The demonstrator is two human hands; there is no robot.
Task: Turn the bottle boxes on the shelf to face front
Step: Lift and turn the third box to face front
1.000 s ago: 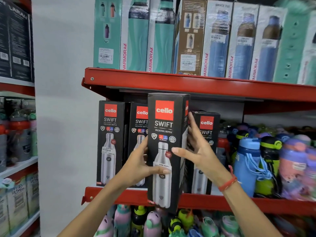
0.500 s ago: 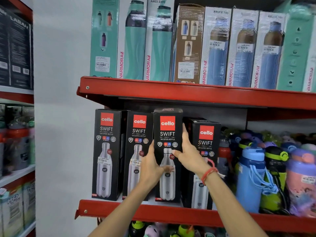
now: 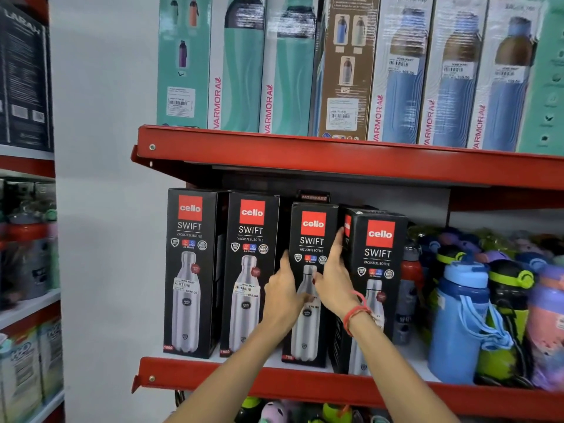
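Observation:
Several black Cello Swift bottle boxes stand in a row on the red middle shelf. The first box and second box face front at the left. The third box stands a little further back, front face towards me, with my left hand on its left side and my right hand on its right edge. A fourth box stands right of it, angled slightly so a side panel shows. A red thread band circles my right wrist.
Loose blue, green and purple bottles crowd the shelf right of the boxes. The upper red shelf holds tall teal, brown and blue Varmora boxes. A white wall and another rack are at the left. More bottles sit below.
The third box was held out in front of the shelf; both hands have pushed it back into the row between its neighbours, and it now stands on the shelf.

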